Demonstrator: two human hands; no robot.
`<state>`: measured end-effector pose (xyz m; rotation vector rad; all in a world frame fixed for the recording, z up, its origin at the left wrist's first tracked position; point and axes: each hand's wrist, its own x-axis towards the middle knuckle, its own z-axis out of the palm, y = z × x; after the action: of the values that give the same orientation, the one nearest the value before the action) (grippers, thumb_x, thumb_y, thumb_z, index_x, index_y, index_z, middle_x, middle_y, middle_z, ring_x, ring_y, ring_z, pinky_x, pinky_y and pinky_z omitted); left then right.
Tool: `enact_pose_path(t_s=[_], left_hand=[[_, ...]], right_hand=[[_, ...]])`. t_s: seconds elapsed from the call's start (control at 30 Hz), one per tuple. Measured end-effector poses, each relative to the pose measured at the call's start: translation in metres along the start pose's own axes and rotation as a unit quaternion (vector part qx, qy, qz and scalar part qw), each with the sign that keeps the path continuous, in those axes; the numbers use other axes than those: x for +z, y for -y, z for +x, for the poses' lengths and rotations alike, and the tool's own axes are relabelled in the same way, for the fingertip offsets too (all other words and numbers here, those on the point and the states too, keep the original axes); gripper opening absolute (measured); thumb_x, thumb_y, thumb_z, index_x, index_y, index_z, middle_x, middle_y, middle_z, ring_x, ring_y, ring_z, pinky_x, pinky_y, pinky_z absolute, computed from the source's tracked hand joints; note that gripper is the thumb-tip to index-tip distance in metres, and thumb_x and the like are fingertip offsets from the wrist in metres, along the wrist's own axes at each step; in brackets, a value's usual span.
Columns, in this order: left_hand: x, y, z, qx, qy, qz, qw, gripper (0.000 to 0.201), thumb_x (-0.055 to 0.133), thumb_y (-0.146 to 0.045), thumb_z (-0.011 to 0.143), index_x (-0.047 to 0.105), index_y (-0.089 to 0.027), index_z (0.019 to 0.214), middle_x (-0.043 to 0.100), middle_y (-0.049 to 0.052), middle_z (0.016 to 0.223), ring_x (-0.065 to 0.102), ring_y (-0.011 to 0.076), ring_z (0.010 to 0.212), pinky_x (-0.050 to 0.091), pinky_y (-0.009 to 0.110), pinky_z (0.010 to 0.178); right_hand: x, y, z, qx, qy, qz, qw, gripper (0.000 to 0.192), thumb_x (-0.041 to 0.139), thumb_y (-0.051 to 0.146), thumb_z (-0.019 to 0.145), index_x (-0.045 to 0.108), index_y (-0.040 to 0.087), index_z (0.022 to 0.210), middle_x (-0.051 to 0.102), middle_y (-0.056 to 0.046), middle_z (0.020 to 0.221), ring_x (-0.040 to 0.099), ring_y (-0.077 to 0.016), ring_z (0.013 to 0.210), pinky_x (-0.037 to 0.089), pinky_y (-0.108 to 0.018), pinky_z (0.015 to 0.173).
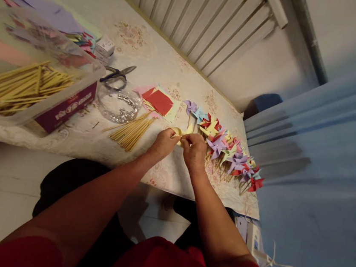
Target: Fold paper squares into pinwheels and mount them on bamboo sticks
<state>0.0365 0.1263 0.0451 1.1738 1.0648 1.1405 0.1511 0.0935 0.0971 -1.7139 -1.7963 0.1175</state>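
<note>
Both hands meet over the near edge of the worktop (92, 8), and the grip of each is pinched shut on the same thing: a yellow paper pinwheel (182, 133), half formed. The left hand (163, 144) clamps its left side between thumb and fingers; the right hand (194, 150) pinches the middle and right side from above, so most of the paper is hidden and only two yellow points show. I cannot tell whether a stick is already in it.

By my reading this is the folding step, the corners being brought to the centre. The next move seems to call for a steady pinch at the centre while one hand frees itself for a stick.

Just left of the hands lies a loose bundle of bamboo sticks (133, 132). Beyond it sit a stack of cut paper squares (160, 101), red on top, a round clear tub of small shiny pieces (119, 106) and scissors (118, 74). To the right, a row of finished pinwheels (227, 150) runs along the worktop. Far left, a clear plastic box (68, 106) holds many more sticks, with coloured paper sheets (54, 16) behind.
</note>
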Motion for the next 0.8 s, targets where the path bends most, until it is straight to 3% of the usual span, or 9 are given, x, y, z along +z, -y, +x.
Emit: enact_pose_path(t_s=[0.17, 0.23, 0.37, 0.43, 0.53, 0.6, 0.8], left_hand=[[-0.002, -0.002, -0.001, -0.001, 0.001, 0.018, 1.0, 0.009, 0.056, -0.024, 0.077, 0.058, -0.016, 0.073, 0.057, -0.002, 0.071, 0.052, 0.0139, 0.071, 0.04, 0.024, 0.064], [-0.002, -0.001, 0.0, -0.001, -0.001, 0.026, 1.0, 0.009, 0.055, -0.023, 0.077, 0.06, -0.016, 0.075, 0.057, -0.001, 0.072, 0.053, 0.0143, 0.072, 0.041, 0.025, 0.065], [-0.001, 0.002, 0.002, 0.004, -0.006, 0.045, 0.999, 0.009, 0.055, -0.022, 0.078, 0.061, -0.016, 0.077, 0.059, -0.001, 0.072, 0.055, 0.0149, 0.074, 0.042, 0.025, 0.066], [-0.001, 0.002, 0.002, 0.003, -0.009, 0.054, 0.998, 0.01, 0.055, -0.022, 0.079, 0.062, -0.015, 0.077, 0.06, 0.0, 0.073, 0.055, 0.0153, 0.074, 0.043, 0.025, 0.067], [-0.002, -0.001, 0.002, 0.007, -0.012, 0.066, 0.998, 0.01, 0.055, -0.021, 0.079, 0.064, -0.015, 0.078, 0.062, 0.001, 0.075, 0.057, 0.0158, 0.076, 0.045, 0.026, 0.07], [-0.003, -0.001, 0.002, 0.016, -0.009, 0.068, 0.998, 0.011, 0.055, -0.02, 0.079, 0.064, -0.015, 0.078, 0.063, 0.001, 0.076, 0.057, 0.0159, 0.077, 0.045, 0.026, 0.072], [-0.002, 0.001, 0.004, 0.014, -0.02, 0.074, 0.997, 0.012, 0.054, -0.021, 0.079, 0.064, -0.014, 0.079, 0.062, 0.001, 0.074, 0.057, 0.0164, 0.075, 0.046, 0.027, 0.07]], right_hand=[[0.009, -0.002, 0.004, 0.188, 0.037, 0.147, 0.97, 0.01, 0.059, 0.027, 0.072, 0.061, 0.019, 0.066, 0.055, 0.003, 0.06, 0.048, -0.0142, 0.058, 0.038, -0.027, 0.059], [0.009, -0.002, 0.005, 0.172, 0.036, 0.126, 0.976, 0.01, 0.059, 0.027, 0.071, 0.061, 0.019, 0.065, 0.056, 0.002, 0.061, 0.049, -0.0146, 0.06, 0.039, -0.027, 0.061], [0.005, 0.0, 0.005, 0.051, 0.009, 0.025, 0.998, 0.01, 0.06, 0.025, 0.072, 0.062, 0.02, 0.063, 0.062, -0.001, 0.07, 0.054, -0.0184, 0.076, 0.042, -0.031, 0.074], [0.006, -0.001, 0.005, 0.085, 0.017, 0.052, 0.995, 0.01, 0.06, 0.026, 0.071, 0.062, 0.02, 0.063, 0.061, 0.0, 0.067, 0.053, -0.0173, 0.071, 0.041, -0.03, 0.071], [0.011, -0.002, 0.007, 0.206, 0.041, 0.158, 0.965, 0.01, 0.061, 0.029, 0.068, 0.061, 0.019, 0.064, 0.055, 0.003, 0.059, 0.047, -0.0138, 0.058, 0.038, -0.027, 0.06], [0.013, -0.003, 0.008, 0.231, 0.047, 0.183, 0.955, 0.01, 0.061, 0.029, 0.067, 0.06, 0.019, 0.064, 0.053, 0.004, 0.057, 0.045, -0.0131, 0.056, 0.037, -0.027, 0.057], [0.006, 0.002, 0.009, 0.06, 0.014, 0.042, 0.997, 0.008, 0.06, 0.024, 0.069, 0.061, 0.021, 0.062, 0.062, -0.002, 0.071, 0.054, -0.0189, 0.077, 0.042, -0.03, 0.073]])
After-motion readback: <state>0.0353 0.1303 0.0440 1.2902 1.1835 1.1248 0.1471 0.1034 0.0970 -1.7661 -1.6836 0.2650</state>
